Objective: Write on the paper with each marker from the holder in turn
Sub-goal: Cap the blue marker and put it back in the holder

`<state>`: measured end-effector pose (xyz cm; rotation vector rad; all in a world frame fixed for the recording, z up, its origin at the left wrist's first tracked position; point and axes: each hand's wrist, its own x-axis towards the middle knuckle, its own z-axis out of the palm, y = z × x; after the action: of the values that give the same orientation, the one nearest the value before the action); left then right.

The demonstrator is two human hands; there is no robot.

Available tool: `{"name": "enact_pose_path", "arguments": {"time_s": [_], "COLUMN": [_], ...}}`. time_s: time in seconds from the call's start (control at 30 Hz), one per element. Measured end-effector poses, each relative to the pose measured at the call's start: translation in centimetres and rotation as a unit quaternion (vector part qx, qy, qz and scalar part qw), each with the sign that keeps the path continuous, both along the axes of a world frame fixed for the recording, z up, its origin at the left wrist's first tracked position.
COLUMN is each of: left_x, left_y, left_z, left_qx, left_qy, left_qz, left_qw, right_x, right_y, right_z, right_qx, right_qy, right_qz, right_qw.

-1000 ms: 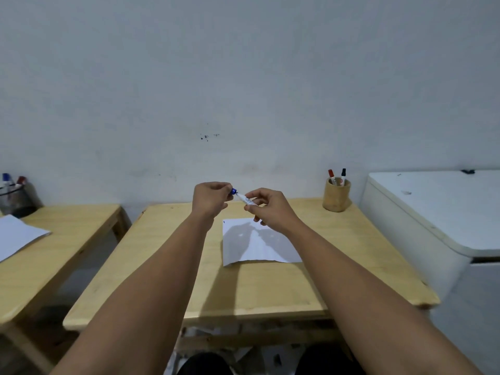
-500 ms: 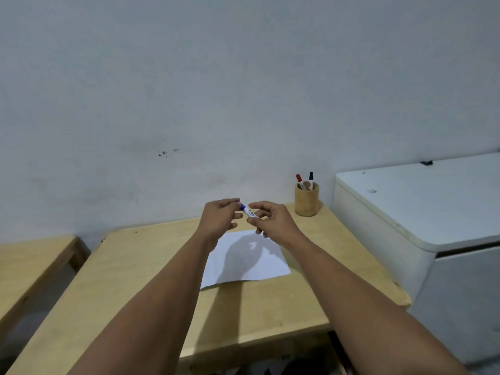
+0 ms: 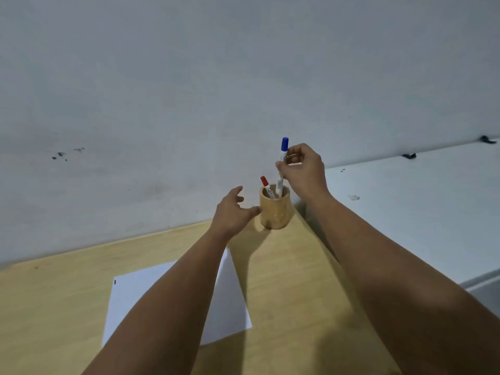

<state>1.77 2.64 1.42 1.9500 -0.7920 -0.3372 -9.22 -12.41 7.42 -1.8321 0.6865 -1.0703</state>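
My right hand (image 3: 304, 169) pinches a blue-capped marker (image 3: 282, 165) that stands upright with its lower end inside the round wooden holder (image 3: 275, 212). A red-capped marker (image 3: 267, 187) leans in the holder beside it. My left hand (image 3: 233, 211) hovers open just left of the holder, a fingertip close to or touching its side. The white paper (image 3: 230, 301) lies on the wooden table (image 3: 292, 280) under my left forearm, with a small blue mark near its far left corner.
A white cabinet top (image 3: 419, 201) stands right of the table, close to the holder. A grey wall rises directly behind the table's far edge.
Both hands moved from above the paper to the holder at the table's far right corner. The capped blue marker went from held between both hands to standing in the holder, in my right hand only.
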Motion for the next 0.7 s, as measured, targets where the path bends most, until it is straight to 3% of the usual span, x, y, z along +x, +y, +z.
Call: {"name": "enact_pose_path", "arguments": {"time_s": [0.27,0.57,0.63,0.7], "left_x": [1.5,1.2,1.1,1.1], "left_y": [-4.6,-5.6,-5.6,-5.6], "left_z": [-3.5,-4.7,-4.7,-4.6], "left_qx": [0.006,-0.033,-0.034,-0.025], "left_qy": [0.021,-0.007,-0.009,-0.011], "left_qz": [-0.022,-0.046,-0.044,-0.047], "left_qw": [1.000,0.998,0.998,0.999], "right_x": [3.4,5.8,6.1,6.0], "right_y": [-0.5,-0.5,-0.5,-0.5], "right_z": [-2.9,-2.5,-2.6,-2.2], "right_qx": [-0.068,-0.237,-0.246,-0.232], "right_qy": [0.151,0.375,0.378,0.339], "right_qz": [0.016,-0.049,-0.060,-0.064], "right_qw": [0.986,0.895,0.891,0.910]}}
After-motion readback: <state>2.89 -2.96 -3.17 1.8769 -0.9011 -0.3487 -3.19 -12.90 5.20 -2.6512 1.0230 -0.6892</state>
